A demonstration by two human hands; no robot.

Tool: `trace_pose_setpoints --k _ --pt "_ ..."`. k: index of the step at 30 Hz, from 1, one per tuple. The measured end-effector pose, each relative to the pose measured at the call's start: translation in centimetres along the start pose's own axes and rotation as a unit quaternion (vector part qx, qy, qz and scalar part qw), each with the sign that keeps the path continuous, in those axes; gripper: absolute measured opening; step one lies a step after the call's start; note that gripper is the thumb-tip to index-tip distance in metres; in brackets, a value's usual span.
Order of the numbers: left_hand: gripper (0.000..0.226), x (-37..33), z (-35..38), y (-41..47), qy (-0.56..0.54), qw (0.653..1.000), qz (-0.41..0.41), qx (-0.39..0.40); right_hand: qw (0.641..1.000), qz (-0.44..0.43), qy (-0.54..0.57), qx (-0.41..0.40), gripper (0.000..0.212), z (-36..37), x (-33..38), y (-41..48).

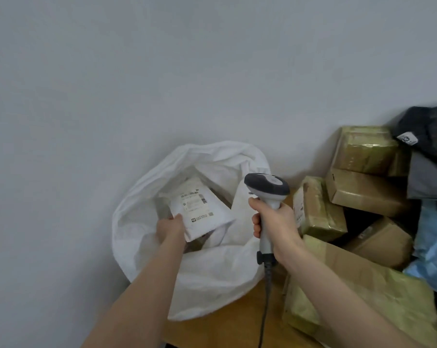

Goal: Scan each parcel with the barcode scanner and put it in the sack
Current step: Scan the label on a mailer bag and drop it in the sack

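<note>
White flat parcel (200, 209), label up, is lying tilted over the open white sack (212, 285); grey corded barcode scanner (266, 187) is standing upright beside it.

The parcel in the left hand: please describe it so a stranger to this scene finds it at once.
Find the big white sack open by the grey wall, left of the brown boxes. Over its mouth the left hand holds a flat white mailer. Unlike the boxes, it is thin, white and shows a printed label.
</note>
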State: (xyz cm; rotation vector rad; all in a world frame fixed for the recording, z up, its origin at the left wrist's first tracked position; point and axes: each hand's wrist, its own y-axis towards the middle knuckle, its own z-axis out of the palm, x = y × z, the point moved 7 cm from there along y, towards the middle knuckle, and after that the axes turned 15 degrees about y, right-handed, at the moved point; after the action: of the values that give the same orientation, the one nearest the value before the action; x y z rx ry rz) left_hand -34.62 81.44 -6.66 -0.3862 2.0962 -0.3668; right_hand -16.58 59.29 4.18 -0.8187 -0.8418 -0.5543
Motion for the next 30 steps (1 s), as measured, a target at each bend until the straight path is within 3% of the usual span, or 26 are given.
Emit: trace_pose_setpoints --k 5,9,11,15,25,30 --pt "0.021 -2.0 2.9 4.0 0.095 0.995 0.029 -0.027 0.999 0.024 -0.013 -0.017 0.014 0.8 -1.7 2.9" --pt "0.012 -1.8 8.7 4.5 0.197 0.975 0.064 0.085 0.999 0.025 -0.018 -0.03 0.012 0.7 -2.4 4.6" --pt "0.022 -1.1 10.1 4.2 0.228 0.964 0.056 0.122 0.999 0.026 -0.023 -0.036 0.012 0.4 -2.6 5.3" --pt "0.065 -3.7 9.1 4.0 0.316 0.937 0.141 0.042 0.998 0.026 -0.021 -0.055 0.012 -0.3 -2.3 6.4" --pt "0.049 -8.7 12.4 -2.2 0.414 0.849 0.323 0.06 0.996 0.017 0.018 -0.091 0.013 -3.2 -0.2 4.3" --pt "0.046 -11.2 12.5 -8.4 0.403 0.831 0.381 0.046 0.995 0.033 0.064 -0.075 0.018 -5.3 1.6 0.9"
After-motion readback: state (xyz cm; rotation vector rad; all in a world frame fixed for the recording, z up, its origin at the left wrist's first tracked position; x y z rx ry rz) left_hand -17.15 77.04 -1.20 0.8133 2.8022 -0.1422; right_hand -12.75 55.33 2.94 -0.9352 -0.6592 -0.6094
